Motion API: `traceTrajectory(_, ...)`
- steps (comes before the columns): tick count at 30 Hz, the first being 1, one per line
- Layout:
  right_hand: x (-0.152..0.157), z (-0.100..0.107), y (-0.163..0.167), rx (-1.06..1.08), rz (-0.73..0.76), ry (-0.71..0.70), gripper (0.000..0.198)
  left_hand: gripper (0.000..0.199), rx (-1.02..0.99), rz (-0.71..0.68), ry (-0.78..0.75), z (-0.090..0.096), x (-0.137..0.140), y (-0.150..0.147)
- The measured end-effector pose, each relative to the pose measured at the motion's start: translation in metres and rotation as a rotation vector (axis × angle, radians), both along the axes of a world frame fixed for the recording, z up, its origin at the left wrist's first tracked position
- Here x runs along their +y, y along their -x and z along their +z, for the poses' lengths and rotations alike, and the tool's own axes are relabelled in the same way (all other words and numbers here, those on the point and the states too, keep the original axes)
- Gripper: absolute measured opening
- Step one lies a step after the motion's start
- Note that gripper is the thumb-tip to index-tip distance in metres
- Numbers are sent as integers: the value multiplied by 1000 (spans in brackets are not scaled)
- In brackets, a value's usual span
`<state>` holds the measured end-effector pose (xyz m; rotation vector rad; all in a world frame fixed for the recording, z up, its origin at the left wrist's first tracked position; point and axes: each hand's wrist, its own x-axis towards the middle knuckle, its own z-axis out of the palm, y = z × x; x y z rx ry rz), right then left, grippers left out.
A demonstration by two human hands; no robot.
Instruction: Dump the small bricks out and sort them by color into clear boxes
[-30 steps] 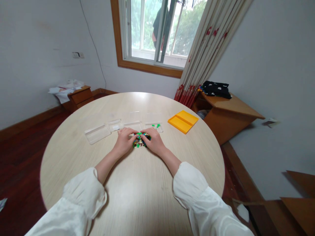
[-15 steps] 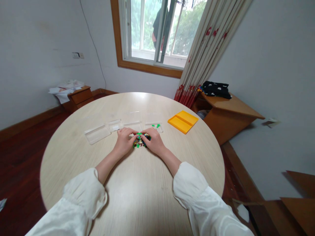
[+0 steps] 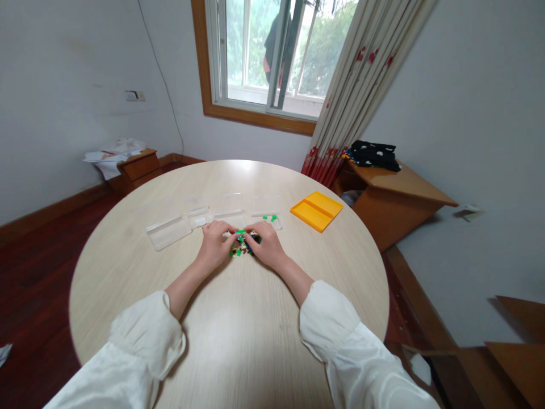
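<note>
The mixed pile of small pieces (image 3: 242, 250) lies on the round table (image 3: 247, 329), between and partly under the two hands. At its far edge a green piece (image 3: 241, 232) shows where the fingertips meet. The left hand (image 3: 213, 245) and the right hand (image 3: 269, 245) both have thumb and forefinger brought narrowly together there; at this size I cannot tell whether either pinches the green piece or only touches it.

Just beyond the right hand, a few green pieces (image 3: 273, 218) sit apart from the pile in a see-through box (image 3: 279, 226); that much looks done. Many pieces of several colours are left loose in the pile, so the work seems at an early stage. More see-through trays (image 3: 168, 233) stand in a row to the left of that box. Farther right, well apart from the hands, lies a yellow tray (image 3: 317, 211) with a divider.
</note>
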<state>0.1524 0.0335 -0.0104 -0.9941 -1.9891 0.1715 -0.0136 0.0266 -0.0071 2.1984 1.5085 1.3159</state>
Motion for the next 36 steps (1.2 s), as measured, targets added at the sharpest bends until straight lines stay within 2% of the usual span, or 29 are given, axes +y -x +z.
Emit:
traceTrajectory(9,-1,1,0,2,6,-2,9,7,4,12,6,1,-1,0)
traceTrajectory(14,0,1,-1,37,-12,-25,9,14,-30,42,0,3,0,1)
traceTrajectory(25,20,-3,-28,344,-469,-51,15,23,-84,100,-12,4,0,3)
traceTrajectory(31,29,-12,-33,362,-521,13,20,26,-63,101,-6,6,0,4)
traceTrajectory(36,31,-16,-33,327,-552,-73,23,26,-67,99,-1,6,0,5)
